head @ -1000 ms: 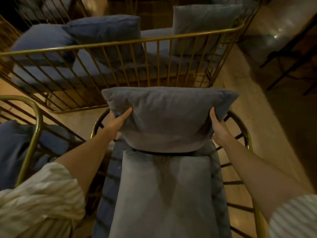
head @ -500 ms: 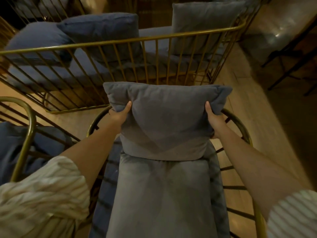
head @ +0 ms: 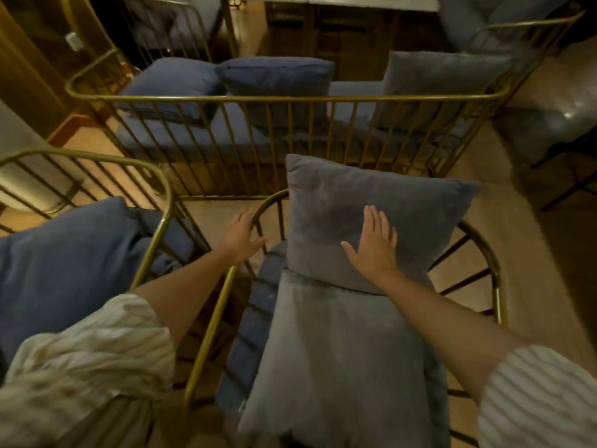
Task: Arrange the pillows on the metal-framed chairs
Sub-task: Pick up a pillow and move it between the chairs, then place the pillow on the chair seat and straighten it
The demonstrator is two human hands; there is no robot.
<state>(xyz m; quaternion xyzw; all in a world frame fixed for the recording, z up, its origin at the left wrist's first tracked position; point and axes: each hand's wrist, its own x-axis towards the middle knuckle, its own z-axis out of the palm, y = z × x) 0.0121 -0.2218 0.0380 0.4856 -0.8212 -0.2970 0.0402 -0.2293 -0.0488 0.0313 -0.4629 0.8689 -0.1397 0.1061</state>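
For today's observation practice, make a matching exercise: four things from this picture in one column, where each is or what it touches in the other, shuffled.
Things:
1. right hand
2. left hand
3. grey pillow
4. dark blue pillow

Places:
A. on the long bench beyond the rail
B. flat against the pillow's front
C. on the chair's metal rim
D. upright at the back of the near chair

Pairs: 1-B, 2-C, 3-D, 4-A

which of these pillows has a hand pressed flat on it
The grey pillow leaning upright in the nearest chair: the right hand lies open against its front. The others go untouched.
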